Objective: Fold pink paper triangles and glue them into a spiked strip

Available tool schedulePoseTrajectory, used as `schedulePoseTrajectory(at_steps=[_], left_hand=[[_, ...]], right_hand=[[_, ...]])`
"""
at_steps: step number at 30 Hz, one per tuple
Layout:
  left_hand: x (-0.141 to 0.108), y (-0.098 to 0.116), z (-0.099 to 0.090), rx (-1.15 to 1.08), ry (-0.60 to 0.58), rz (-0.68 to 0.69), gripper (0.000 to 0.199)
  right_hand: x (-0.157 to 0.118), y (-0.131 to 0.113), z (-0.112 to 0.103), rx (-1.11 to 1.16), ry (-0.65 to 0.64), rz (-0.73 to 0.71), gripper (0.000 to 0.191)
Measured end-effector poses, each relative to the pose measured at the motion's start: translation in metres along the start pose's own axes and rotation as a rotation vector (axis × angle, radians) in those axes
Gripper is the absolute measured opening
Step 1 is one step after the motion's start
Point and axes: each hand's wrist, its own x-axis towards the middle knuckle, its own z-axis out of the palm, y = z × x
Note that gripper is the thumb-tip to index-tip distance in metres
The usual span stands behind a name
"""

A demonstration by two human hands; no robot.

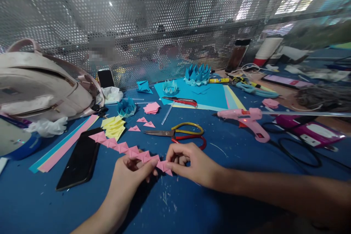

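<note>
A chain of folded pink paper triangles (120, 147) stretches diagonally between my hands above the blue table. My left hand (134, 168) pinches it from below, thumb on top, right of its middle. At the chain's right end, my right hand (189, 162) grips the last folds between thumb and fingertips. Just beyond my hands lie scissors (172, 132) with one yellow and one red handle. Several loose pink triangles (142, 120) rest left of the blades, near a pile of yellow folded paper (113, 127) and a small pink paper stack (151, 108).
A pink glue gun (246, 116) with its cord lies at right. A black phone (80, 159) and paper strips (65, 146) are at left, before a pale backpack (41, 80). Blue paper crowns (197, 74), a red utility knife (182, 101) and blue sheets (211, 97) sit toward the perforated metal screen (164, 22).
</note>
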Motion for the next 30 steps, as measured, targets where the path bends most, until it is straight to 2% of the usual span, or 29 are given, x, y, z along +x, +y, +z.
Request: schedulePoseTrajectory(at_steps=[9, 18, 26, 30], left_hand=[[-0.003, 0.003, 0.003, 0.014, -0.007, 0.109, 0.028], [-0.007, 0.004, 0.006, 0.038, 0.021, 0.133, 0.026], [-0.008, -0.003, 0.006, 0.067, -0.016, 0.186, 0.024], [-0.009, -0.002, 0.004, 0.074, -0.019, 0.21, 0.015]], right_hand=[[0.002, 0.0, -0.001, 0.051, -0.026, 0.02, 0.022], [0.003, 0.008, 0.002, 0.035, -0.002, 0.052, 0.022], [0.0, 0.005, 0.003, -0.05, 0.029, -0.036, 0.015], [-0.001, 0.005, 0.001, -0.161, 0.058, -0.185, 0.008]])
